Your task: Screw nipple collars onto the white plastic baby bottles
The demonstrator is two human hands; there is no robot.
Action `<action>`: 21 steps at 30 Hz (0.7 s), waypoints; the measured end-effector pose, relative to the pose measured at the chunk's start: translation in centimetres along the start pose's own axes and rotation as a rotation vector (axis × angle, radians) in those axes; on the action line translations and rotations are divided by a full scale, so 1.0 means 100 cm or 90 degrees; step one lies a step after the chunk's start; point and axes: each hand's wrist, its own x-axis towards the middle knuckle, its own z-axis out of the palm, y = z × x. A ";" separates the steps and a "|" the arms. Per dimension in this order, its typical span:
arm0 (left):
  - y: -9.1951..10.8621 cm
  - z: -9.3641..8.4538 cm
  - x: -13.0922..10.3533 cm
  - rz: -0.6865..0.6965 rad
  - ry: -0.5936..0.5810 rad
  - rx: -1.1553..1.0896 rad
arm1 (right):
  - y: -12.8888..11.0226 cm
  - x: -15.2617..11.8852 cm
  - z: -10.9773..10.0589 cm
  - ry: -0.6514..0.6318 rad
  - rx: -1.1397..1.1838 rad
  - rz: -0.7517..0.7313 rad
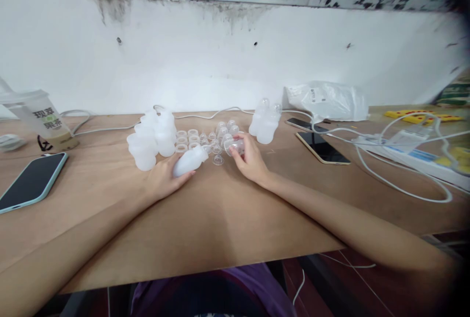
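Observation:
My left hand [163,181] is wrapped round a frosted white baby bottle [189,161], tilted with its neck to the right. Between the fingers of my right hand [253,161] is a clear dome cap [236,147], partly covered by the fingers. Just left of that hand lie several clear bottle teats [218,160], with more dome caps [222,130] behind them. Clear screw rings [193,139] are laid out in rows beyond the held bottle. A group of frosted bottles without caps [142,153] stands left of them. Several capped bottles [266,128] stand upright beyond my right hand.
A drink cup [51,124] and a phone [35,180] are at the left. On the right lie a dark phone [323,148], a second phone [305,125], a white plastic bag [328,101], and a power strip [414,155] with looping white cables. A wall bounds the brown table [205,229].

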 end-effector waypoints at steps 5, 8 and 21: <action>0.000 0.000 0.001 -0.018 0.004 -0.012 | -0.008 -0.006 0.010 -0.086 0.410 0.092; -0.001 0.001 0.002 -0.011 0.007 -0.009 | -0.010 -0.006 0.014 -0.056 0.460 0.112; -0.001 0.000 0.000 -0.020 -0.003 -0.015 | -0.008 -0.003 0.015 -0.019 0.501 0.125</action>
